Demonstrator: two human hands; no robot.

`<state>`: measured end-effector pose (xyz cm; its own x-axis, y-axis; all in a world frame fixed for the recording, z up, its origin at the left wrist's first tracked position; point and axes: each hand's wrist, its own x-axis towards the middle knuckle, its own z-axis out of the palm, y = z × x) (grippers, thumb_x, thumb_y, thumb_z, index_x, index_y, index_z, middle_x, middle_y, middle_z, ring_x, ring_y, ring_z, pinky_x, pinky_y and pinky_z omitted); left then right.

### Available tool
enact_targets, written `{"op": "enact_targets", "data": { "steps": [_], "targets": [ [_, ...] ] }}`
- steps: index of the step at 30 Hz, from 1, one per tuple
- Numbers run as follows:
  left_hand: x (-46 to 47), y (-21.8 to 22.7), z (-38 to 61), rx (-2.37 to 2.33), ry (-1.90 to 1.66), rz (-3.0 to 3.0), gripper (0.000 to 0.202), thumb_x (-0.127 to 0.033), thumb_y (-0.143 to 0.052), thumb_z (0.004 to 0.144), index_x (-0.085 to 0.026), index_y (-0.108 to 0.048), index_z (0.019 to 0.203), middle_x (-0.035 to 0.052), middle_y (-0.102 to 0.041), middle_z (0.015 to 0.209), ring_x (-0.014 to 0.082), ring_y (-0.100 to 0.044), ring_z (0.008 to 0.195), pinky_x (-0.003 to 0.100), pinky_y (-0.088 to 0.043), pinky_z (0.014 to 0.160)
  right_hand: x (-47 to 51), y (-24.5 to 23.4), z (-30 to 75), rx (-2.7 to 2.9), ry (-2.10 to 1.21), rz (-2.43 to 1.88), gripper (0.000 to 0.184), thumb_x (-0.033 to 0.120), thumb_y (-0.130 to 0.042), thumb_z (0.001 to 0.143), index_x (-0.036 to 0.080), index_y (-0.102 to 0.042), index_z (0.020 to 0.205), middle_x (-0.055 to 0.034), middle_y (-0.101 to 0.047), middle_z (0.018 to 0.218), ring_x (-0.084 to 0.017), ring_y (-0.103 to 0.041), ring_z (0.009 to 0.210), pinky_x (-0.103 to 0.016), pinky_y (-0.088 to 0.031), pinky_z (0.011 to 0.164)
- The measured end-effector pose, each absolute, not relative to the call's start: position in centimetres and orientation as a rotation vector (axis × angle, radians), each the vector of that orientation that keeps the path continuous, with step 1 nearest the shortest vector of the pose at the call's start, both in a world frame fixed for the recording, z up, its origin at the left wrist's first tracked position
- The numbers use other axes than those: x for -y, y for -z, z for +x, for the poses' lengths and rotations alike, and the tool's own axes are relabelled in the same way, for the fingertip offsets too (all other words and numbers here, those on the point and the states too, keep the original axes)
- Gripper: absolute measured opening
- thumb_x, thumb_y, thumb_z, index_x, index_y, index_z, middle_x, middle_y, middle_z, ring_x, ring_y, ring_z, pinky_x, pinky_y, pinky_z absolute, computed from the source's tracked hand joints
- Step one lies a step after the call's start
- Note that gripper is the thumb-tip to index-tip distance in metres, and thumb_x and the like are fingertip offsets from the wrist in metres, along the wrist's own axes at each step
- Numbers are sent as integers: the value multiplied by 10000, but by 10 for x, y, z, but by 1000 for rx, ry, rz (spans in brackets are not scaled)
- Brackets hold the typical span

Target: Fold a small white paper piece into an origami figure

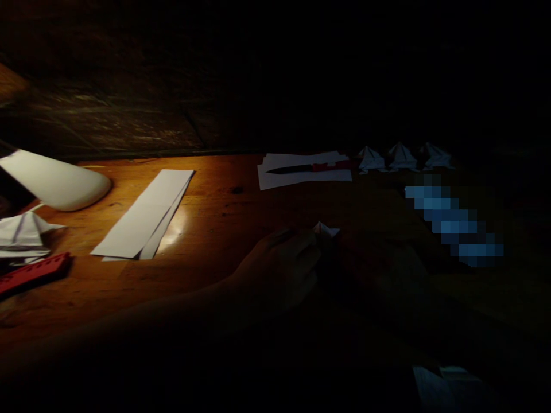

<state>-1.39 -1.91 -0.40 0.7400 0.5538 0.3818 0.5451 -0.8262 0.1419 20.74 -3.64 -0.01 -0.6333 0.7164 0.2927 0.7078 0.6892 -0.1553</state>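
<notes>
A small piece of folded white paper (326,231) shows its pointed top between my hands, over the wooden table. My left hand (282,267) is closed, with bent fingers against the paper's left side. Deep shadow covers my right hand (379,269) just to the right of the paper, and its fingers are too dark to make out. Most of the folded paper is hidden by the hands and the dark.
White paper strips (146,215) lie left of centre. A red-handled knife (310,167) rests on more paper (275,179). Folded paper shapes (401,158) line the back right, near a pixelated blue screen (451,221). At left are a white lamp (64,180), crumpled paper (21,235) and a red object (38,272).
</notes>
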Motion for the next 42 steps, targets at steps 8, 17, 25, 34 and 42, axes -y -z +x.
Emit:
{"op": "enact_targets", "data": {
  "steps": [8,17,25,34,42],
  "targets": [
    [17,4,-15,-1006,-654,2550,129,-118,-574,933,-145,-699,953,79,-696,1069,213,-686,959,354,-591,821,29,0,209,2510,-150,-1247,269,145,-601,957,192,-715,1196,-103,-746,1181,-226,-714,937,-299,-554,693],
    [14,-4,-16,-1010,-649,2404,24,-159,-643,915,-160,-656,895,50,-679,978,183,-648,863,325,-536,751,17,3,216,2467,-566,-1300,299,172,-604,910,221,-745,1169,-74,-716,1261,-281,-701,1074,-457,-569,903],
    [6,-4,-14,-914,-699,2300,112,-74,-631,918,-154,-682,861,47,-647,1024,160,-629,934,301,-520,796,8,0,217,2439,-679,-1289,260,217,-635,933,254,-739,1168,-40,-728,1242,-248,-703,1074,-414,-561,895],
    [-1,-2,-13,-888,-624,2311,97,-93,-637,933,-165,-642,867,54,-607,1081,189,-617,1016,352,-535,896,10,4,218,2404,-650,-1296,170,267,-679,915,242,-738,1073,-49,-718,1266,-246,-710,1019,-366,-543,819],
    [0,-5,-12,-1012,-583,2288,112,-128,-693,898,-176,-641,811,45,-579,1094,194,-592,984,363,-503,849,0,10,219,2338,-815,-1385,132,315,-663,912,287,-766,990,6,-766,1034,-209,-706,859,-324,-480,699]
  ]
}}
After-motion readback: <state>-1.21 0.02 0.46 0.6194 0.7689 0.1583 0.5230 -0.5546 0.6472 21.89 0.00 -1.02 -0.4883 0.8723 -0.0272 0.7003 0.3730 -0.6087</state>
